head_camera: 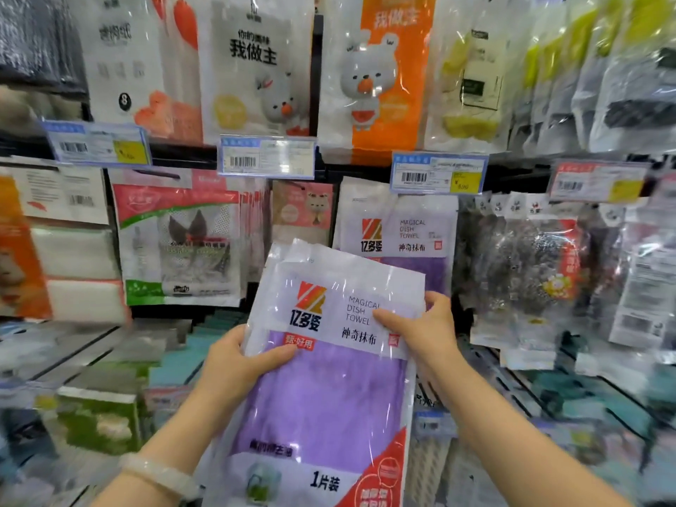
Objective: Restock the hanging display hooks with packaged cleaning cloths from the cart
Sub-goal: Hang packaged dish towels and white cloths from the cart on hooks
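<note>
I hold a packaged purple dish towel (pixel 322 397) upright in front of the display. My left hand (pixel 237 364) grips its left edge, thumb across the front. My right hand (pixel 420 331) grips the right edge near the top, thumb on the white label. Behind it, packages of the same purple cloth (pixel 395 232) hang on a hook under a price tag (pixel 437 173). The hook itself is hidden by the packages.
Green-and-red sponge packs (pixel 179 243) hang left of the matching cloths, steel scourers (pixel 526 272) hang to the right. White and orange bear-print bags (pixel 373 75) fill the row above. Shelves with boxed goods (pixel 98 418) lie below on the left.
</note>
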`<move>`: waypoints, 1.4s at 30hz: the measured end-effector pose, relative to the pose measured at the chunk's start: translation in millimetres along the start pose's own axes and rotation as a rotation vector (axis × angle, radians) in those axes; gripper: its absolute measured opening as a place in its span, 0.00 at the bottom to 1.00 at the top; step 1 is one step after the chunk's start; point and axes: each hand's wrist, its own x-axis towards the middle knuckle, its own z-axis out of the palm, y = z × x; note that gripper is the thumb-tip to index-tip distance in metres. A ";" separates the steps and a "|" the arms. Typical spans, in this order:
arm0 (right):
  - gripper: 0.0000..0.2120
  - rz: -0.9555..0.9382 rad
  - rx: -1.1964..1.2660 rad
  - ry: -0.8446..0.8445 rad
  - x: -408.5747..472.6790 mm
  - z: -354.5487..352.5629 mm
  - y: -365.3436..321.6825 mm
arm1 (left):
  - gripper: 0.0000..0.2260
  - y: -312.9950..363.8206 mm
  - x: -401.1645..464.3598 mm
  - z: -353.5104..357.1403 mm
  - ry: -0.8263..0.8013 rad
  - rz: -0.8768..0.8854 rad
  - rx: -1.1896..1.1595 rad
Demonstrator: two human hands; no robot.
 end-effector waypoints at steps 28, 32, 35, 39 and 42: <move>0.13 -0.634 0.066 0.241 31.3 -46.9 -79.5 | 0.20 34.4 8.1 47.8 0.042 0.139 -0.230; 0.11 -0.565 0.127 0.226 44.1 -41.8 -90.5 | 0.23 46.8 14.4 49.2 0.058 0.112 -0.257; 0.11 -0.514 0.190 0.221 53.2 -41.8 -95.2 | 0.23 57.0 17.3 52.1 0.060 0.107 -0.265; 0.09 -0.496 0.238 0.227 58.3 -45.2 -92.6 | 0.18 62.4 16.7 56.7 0.057 0.128 -0.272; 0.08 -0.494 0.248 0.238 57.2 -47.6 -90.1 | 0.16 60.9 14.0 58.5 0.054 0.133 -0.274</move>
